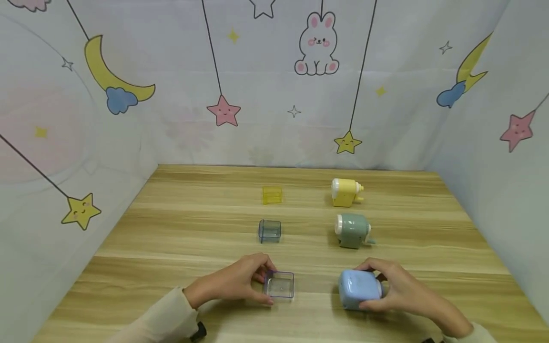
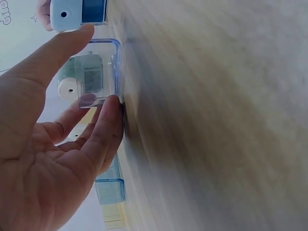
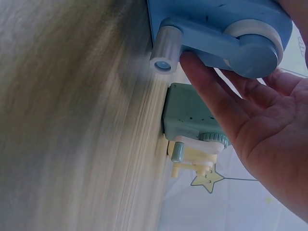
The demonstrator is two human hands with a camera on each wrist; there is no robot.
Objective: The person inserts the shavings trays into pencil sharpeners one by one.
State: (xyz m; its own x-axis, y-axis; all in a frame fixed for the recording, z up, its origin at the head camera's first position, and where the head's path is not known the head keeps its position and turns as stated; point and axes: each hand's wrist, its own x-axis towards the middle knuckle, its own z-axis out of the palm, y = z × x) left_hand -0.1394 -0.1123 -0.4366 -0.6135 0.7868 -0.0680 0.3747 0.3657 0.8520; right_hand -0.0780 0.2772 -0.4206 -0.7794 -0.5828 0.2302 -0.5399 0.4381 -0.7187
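Observation:
My left hand [image 1: 233, 282] pinches a clear, purple-rimmed plastic shavings tray [image 1: 280, 287] at its left end. In the left wrist view the thumb lies on one side of the tray [image 2: 98, 77] and fingertips on the opposite one. To the right, my right hand [image 1: 401, 288] grips a light blue crank pencil sharpener [image 1: 358, 287], its thumb at the near side and fingers at the far side. The right wrist view shows the sharpener's crank handle [image 3: 166, 50] beside the fingers. Both things are at the tabletop; any small gap beneath them is hard to tell.
Behind the blue sharpener stand a green crank sharpener [image 1: 352, 232] and a yellow one [image 1: 344, 192]. Beyond the clear tray lie a blue-grey see-through tray [image 1: 270, 231] and a yellow see-through tray [image 1: 272, 195]. Printed cloth walls enclose the wooden table [image 1: 193, 214] at the back and sides.

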